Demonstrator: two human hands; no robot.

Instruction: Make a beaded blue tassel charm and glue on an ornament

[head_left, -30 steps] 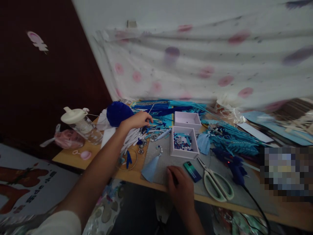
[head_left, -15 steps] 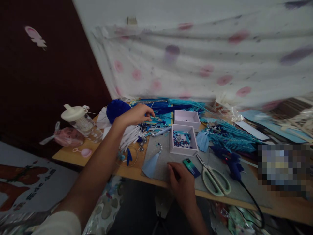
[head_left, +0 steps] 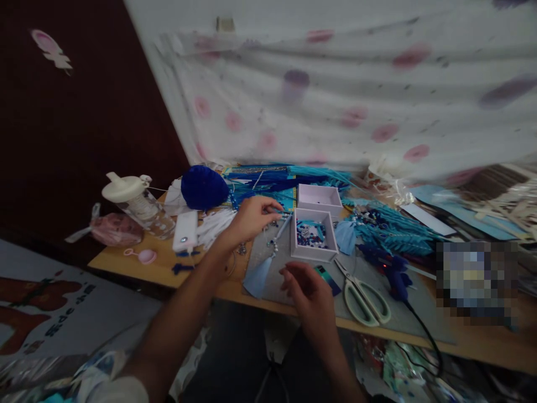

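My left hand reaches over the table with its fingers pinched together beside a thin white stick; what they hold is too small to make out. It is just left of a white box of blue beads. My right hand hovers over the grey mat at the table's near edge, its fingers loosely bent and apart with nothing in them, next to a teal lighter. A pale blue tassel lies on the mat between my hands.
An empty white box stands behind the bead box. Green-handled scissors and a blue glue gun lie to the right, with teal feathers behind. A blue pompom, a white power bank and a capped jar are on the left.
My left hand has drawn back from the far pile by the pompom, to the right and nearer, beside the bead box. My right hand has lifted off the mat.
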